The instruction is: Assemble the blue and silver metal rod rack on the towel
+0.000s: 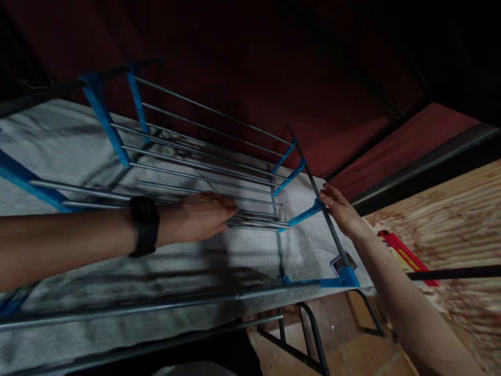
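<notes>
A white towel (70,151) lies spread over a clothes drying rack (203,167) made of thin metal rods and blue plastic joints. My left hand (205,214), with a black watch on the wrist, lies flat on the towel near the rods, fingers stretched out. My right hand (340,209) reaches to the rack's right end, fingers extended against the dark end bar and the towel's edge there. Neither hand holds anything.
The rack's dark legs (309,339) stand on a reddish floor below. A wood-grained surface (450,230) with a red object (407,256) on it is at the right. A dark red wall is behind the rack.
</notes>
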`<state>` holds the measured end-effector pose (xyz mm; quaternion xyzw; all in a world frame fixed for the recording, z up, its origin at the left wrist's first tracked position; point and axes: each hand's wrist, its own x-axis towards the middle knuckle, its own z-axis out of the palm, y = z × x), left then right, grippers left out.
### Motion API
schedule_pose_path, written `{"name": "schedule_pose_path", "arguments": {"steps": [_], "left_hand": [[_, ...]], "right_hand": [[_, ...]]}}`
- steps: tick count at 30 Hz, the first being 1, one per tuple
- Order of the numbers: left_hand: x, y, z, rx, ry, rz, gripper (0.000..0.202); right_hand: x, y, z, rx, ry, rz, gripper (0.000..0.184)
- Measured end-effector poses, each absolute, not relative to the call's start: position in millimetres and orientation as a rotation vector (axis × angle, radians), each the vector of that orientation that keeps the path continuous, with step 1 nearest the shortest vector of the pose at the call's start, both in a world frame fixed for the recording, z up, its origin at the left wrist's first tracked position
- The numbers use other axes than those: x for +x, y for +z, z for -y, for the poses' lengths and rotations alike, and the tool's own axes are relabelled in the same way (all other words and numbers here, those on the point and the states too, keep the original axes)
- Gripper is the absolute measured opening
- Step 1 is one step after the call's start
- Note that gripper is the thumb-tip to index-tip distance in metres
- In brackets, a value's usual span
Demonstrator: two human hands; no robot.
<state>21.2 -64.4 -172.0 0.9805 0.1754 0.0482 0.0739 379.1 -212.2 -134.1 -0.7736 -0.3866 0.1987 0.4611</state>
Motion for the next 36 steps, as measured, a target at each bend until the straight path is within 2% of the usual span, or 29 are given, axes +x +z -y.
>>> {"name": "schedule_pose_path", "arguments": {"steps": [3,8,12,20,25,31,36], "left_hand": [[17,-193,37,2.964,0.046,-0.518,0.045],[-18,-220,10,2.83,0.014,-0.643,0.047],[-27,-230,18,2.828,0.039,-0.63,0.044],[19,-224,52,2.857,0.028,-0.53,0.042],[46,-217,51,2.85,0.122,-0.532,0.034],[52,-199,40,2.892,0.27,-0.609,0.041],[51,-196,44,2.912,0.289,-0.605,0.041]], "right_hand": [[384,-143,226,-1.826,0.547,0.862,0.054],[388,-165,241,-1.703,0.806,0.752,0.037],[386,-175,239,-1.671,0.819,0.705,0.032],[385,-169,224,-1.741,0.7,0.778,0.035],[385,-162,216,-1.759,0.68,0.831,0.039],[377,-153,206,-1.719,0.753,0.814,0.04],[372,-154,199,-1.79,0.676,0.759,0.041]]}}
